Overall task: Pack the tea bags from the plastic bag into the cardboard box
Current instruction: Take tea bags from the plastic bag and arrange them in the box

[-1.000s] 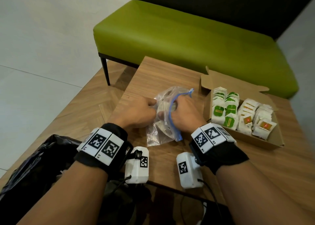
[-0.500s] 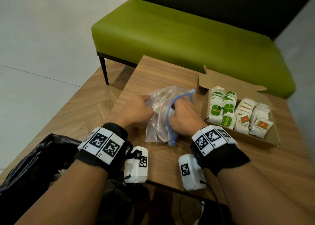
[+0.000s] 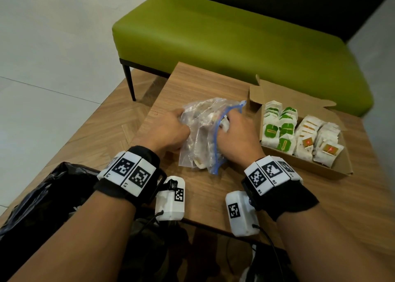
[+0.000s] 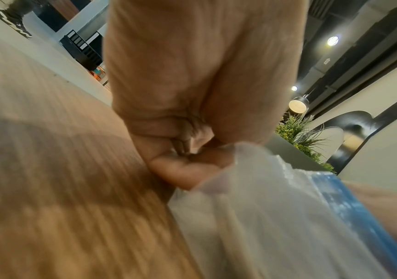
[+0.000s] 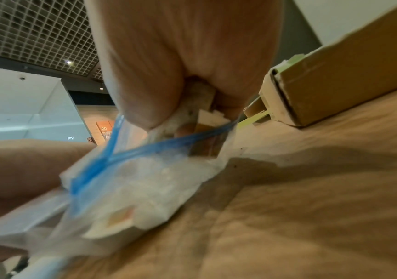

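Head view: your right hand [image 3: 235,138] is now sliding out through the blue zip mouth, fingers curled round tea bags [image 5: 202,105], while your left hand [image 3: 171,132] is pinching the plastic bag [image 3: 201,136], lifted since a second ago. One more batch is heading boxward. Centre-frame bag's long axis is running lower to upper frame, mouth facing right toward the cardboard box [image 3: 339,170].

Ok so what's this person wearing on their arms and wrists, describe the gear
Both forearms are bare, with no sleeves. Each wrist has a wide black band: the left band and the right band. White blocks printed with black square codes sit on top of each band. A white box camera hangs under each wrist, the left camera and the right camera, each with a code sticker and a thin black cable.
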